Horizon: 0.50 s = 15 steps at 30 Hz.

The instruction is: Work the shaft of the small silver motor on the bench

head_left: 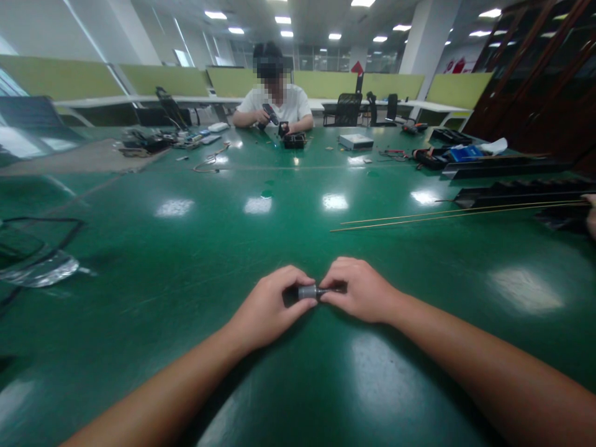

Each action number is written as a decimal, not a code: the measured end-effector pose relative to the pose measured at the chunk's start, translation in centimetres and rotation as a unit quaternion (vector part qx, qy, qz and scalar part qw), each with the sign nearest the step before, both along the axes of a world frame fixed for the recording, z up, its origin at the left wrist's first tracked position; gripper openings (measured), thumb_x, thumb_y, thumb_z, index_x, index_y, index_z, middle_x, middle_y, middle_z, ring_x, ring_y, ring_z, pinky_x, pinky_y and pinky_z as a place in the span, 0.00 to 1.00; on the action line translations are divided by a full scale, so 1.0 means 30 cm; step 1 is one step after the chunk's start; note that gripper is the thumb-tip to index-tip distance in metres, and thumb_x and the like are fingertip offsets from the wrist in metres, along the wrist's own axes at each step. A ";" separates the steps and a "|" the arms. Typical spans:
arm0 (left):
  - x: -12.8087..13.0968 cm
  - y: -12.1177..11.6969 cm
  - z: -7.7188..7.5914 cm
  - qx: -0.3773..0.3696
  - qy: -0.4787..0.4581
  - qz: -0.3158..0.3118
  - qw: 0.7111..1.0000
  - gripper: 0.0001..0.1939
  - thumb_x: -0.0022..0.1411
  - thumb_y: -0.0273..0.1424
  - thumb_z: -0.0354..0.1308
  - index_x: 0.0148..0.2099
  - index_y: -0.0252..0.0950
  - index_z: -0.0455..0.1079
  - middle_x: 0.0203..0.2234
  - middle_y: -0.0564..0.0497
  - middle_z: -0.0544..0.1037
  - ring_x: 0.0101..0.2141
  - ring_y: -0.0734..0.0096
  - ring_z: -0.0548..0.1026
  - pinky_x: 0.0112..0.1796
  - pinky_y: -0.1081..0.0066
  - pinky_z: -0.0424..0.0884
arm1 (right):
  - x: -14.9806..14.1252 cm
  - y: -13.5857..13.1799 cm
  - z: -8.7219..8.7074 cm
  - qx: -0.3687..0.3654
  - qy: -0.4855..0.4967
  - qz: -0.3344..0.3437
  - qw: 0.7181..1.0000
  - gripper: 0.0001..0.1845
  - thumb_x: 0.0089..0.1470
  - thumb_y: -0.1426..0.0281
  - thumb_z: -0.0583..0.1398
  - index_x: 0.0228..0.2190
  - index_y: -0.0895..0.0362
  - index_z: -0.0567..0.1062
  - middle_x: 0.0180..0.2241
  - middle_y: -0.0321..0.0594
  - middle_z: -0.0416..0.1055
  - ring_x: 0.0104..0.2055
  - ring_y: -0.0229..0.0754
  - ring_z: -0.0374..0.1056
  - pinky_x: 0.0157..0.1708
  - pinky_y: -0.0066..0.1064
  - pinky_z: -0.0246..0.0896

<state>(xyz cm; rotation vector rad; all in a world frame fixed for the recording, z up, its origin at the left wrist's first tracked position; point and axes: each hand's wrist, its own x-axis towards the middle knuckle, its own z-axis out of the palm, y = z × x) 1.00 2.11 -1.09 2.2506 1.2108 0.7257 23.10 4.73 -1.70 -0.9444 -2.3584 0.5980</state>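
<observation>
A small grey metal cylinder with a thin dark shaft (pixel 307 292) lies sideways between my two hands, low over the green tabletop. My left hand (pixel 274 304) pinches the cylinder body between thumb and fingers. On the other side, my right hand (pixel 356 290) closes its thumb and fingertips round the thin dark end, which points right. The fingers hide part of the piece, and its exact kind cannot be made out. Both hands are near each other in the middle of the table.
Two long thin rods (pixel 419 215) stretch in from the right, near another person's hand (pixel 591 214). Dark channel-shaped pieces (pixel 516 192) lie behind them. A clear plastic bundle (pixel 44 270) is at left. Across the green table (pixel 209 236), a co-worker (pixel 279 102) holds a tool. A white box (pixel 356 141) stands nearby.
</observation>
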 end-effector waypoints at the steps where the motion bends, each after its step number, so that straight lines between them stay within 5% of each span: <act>1: 0.000 0.000 -0.001 -0.001 0.001 0.000 1.000 0.08 0.61 0.30 0.63 0.44 0.38 0.73 0.39 0.50 0.78 0.41 0.64 0.75 0.43 0.66 0.69 | 0.001 0.001 -0.001 0.001 -0.001 0.001 1.000 0.03 0.52 0.71 0.67 0.32 0.57 0.80 0.30 0.39 0.76 0.36 0.41 0.68 0.39 0.33 0.60; 15: -0.007 0.005 -0.002 0.004 0.001 0.013 1.000 0.09 0.61 0.31 0.63 0.44 0.38 0.73 0.39 0.50 0.78 0.40 0.65 0.76 0.43 0.67 0.70 | 0.030 0.024 0.000 0.001 0.007 0.002 1.000 0.03 0.49 0.73 0.66 0.30 0.58 0.80 0.30 0.40 0.76 0.35 0.41 0.68 0.38 0.32 0.61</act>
